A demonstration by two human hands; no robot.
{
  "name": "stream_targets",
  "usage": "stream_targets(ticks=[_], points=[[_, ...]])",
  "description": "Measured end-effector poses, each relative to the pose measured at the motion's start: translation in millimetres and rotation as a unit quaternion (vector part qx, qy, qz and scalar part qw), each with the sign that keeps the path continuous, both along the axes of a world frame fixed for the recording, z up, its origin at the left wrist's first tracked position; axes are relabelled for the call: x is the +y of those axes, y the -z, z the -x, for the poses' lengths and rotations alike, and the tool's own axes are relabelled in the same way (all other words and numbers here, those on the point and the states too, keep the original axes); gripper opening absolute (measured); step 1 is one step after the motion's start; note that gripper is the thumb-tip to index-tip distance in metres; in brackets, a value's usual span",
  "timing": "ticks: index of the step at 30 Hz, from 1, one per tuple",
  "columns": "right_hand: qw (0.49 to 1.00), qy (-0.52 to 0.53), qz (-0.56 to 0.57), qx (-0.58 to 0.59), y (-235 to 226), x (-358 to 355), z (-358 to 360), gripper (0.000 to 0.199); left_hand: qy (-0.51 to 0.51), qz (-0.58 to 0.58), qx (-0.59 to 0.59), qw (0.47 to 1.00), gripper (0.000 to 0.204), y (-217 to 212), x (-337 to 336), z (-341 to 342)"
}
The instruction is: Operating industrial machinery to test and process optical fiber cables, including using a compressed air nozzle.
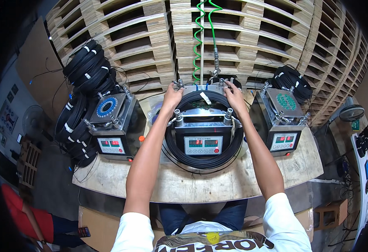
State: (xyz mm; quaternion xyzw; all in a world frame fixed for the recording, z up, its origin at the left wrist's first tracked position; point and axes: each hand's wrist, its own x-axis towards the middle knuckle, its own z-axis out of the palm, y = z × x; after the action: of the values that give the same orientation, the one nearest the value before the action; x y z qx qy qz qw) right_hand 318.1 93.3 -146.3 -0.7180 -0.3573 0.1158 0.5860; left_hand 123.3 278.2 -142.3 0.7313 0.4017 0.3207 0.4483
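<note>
Both hands working far side of black cable coil, looped around middle machine. Left hand and right hand fingers curling down on coil's back edge (grip itself hidden, can't tell). Probably floppy, springy, lightish; best gripping opposite sides.

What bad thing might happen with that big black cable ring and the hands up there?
The black cable coil hangs loosely around the middle machine, so loops might snag on its metal posts. The left hand and right hand sit at the far posts, where fingers might get pinched. The green hose dangles close above.
</note>
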Motion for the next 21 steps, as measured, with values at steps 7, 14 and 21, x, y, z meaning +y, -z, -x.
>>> stream_targets(ticks=[7,14,21], points=[[0.997,0.026,-0.009,-0.068,11.2,5.7,-10.7,0.047,0.010,-0.009,0.003,1.000,0.067,-0.4,-0.7,-3.0],[0.993,0.046,0.010,-0.107,11.4,4.8,-12.8,0.048,0.021,0.017,-0.006,1.000,0.068,-7.2,-9.9,-1.0],[0.998,-0.005,-0.025,-0.054,7.9,3.7,-8.4,0.049,0.010,-0.010,-0.008,1.000,0.064,-3.5,-4.4,1.3]])
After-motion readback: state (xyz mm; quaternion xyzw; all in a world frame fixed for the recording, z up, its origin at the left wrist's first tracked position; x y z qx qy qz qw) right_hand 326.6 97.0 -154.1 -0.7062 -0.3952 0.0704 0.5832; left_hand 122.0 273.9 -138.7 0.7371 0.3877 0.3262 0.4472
